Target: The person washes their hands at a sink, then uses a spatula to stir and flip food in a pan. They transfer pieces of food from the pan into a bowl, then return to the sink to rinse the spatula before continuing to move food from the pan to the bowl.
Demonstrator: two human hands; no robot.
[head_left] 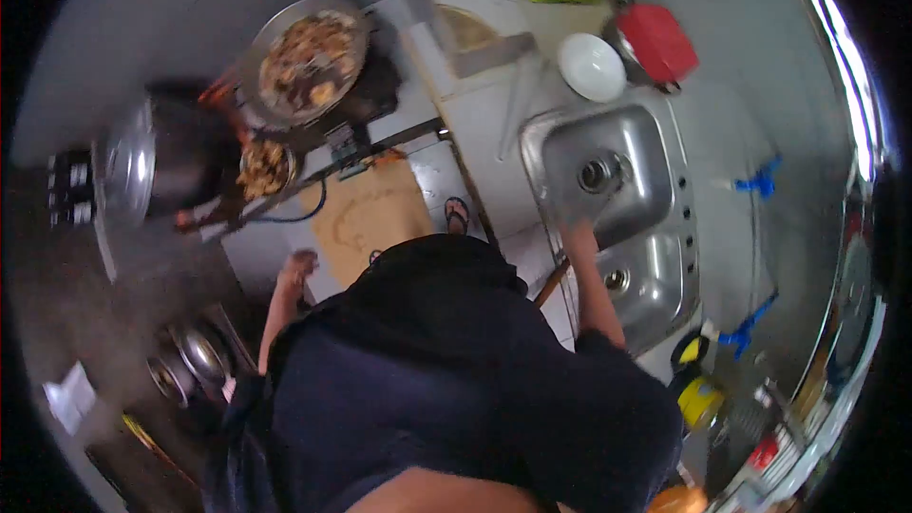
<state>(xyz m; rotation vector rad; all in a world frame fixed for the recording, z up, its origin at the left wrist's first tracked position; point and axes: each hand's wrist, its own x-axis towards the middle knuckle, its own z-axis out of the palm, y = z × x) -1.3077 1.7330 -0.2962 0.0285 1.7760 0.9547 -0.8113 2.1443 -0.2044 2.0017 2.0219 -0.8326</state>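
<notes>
My right hand [580, 237] is blurred over the left edge of the double steel sink [532, 157]. It appears closed around a brown wooden-handled utensil [553, 284], whose handle sticks out toward my body. The utensil's far end is smeared near the upper basin's drain [597, 174], so its kind cannot be made out. My left hand [300, 269] hangs at my side with loosely bent fingers and nothing visible in it. Below the stove, a brown cardboard sheet [370, 214] lies on the floor near this hand.
A wide pan of food [312, 57] sits on the stove, beside a smaller bowl of food [266, 169] and a large dark pot [185, 154]. A white bowl [591, 67] and a red-covered pot [657, 43] stand behind the sink. Lidded pots [201, 350] are at lower left.
</notes>
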